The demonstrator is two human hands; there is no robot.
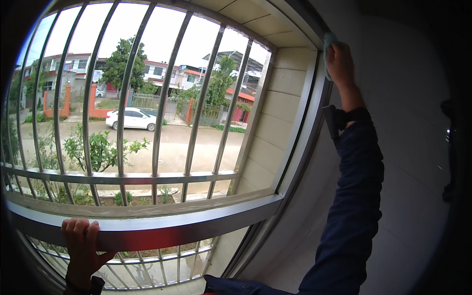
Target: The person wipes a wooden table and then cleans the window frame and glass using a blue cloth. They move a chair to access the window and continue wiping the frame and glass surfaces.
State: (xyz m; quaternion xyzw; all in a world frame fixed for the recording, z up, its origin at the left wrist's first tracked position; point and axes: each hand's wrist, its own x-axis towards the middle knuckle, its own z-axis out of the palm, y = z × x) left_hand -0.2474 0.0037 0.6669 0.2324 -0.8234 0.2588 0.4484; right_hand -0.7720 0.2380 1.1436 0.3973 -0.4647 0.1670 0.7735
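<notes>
My right hand [341,64] is raised to the upper right corner of a metal window frame [304,121]. It presses a light green cloth [329,40] against the frame's inner side. A dark strap with a small device [333,120] is worn on the right wrist, below it a navy sleeve. At the lower left, my left hand [83,239] grips the wide metal crossbar [184,228] of the window, fingers hooked over its top edge. A dark band [94,285] circles that wrist.
Upright metal security bars [127,92] and a horizontal rail [147,179] stand outside the opening. Beige tiles [280,103] line the reveal. A pale wall [402,110] runs along the right. Beyond the bars are a shrub [97,147], a road and a white car [132,118].
</notes>
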